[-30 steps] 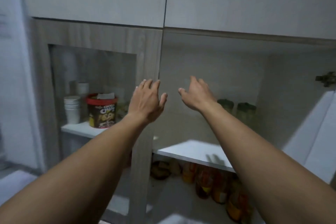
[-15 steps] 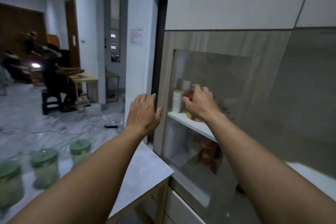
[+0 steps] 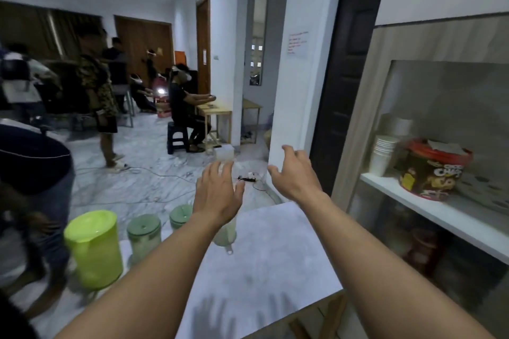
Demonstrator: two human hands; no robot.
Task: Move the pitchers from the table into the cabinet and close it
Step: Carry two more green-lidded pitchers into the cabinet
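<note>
Both my hands are raised over the white table (image 3: 270,261), fingers spread and holding nothing. My left hand (image 3: 217,192) hovers above a pale pitcher (image 3: 225,234) that my wrist partly hides. My right hand (image 3: 296,173) is to its right, over the table's far edge. Further left on the table stand a bright lime-green pitcher (image 3: 93,248) and two clear pitchers with green lids (image 3: 143,237) (image 3: 180,216). The cabinet (image 3: 440,146) is on the right, with a glass panel in its wooden door frame.
Behind the cabinet glass a white shelf (image 3: 429,209) carries stacked paper cups (image 3: 382,154) and a red-lidded cereal tub (image 3: 432,170). A person in dark clothes (image 3: 30,179) stands close at the left of the table. Other people sit and stand across the marble floor. A dark door (image 3: 349,77) is beyond.
My view has swung left from the cabinet's open interior to the table and room. Both hands have come away from the cabinet and now hover over the table and pitchers.
</note>
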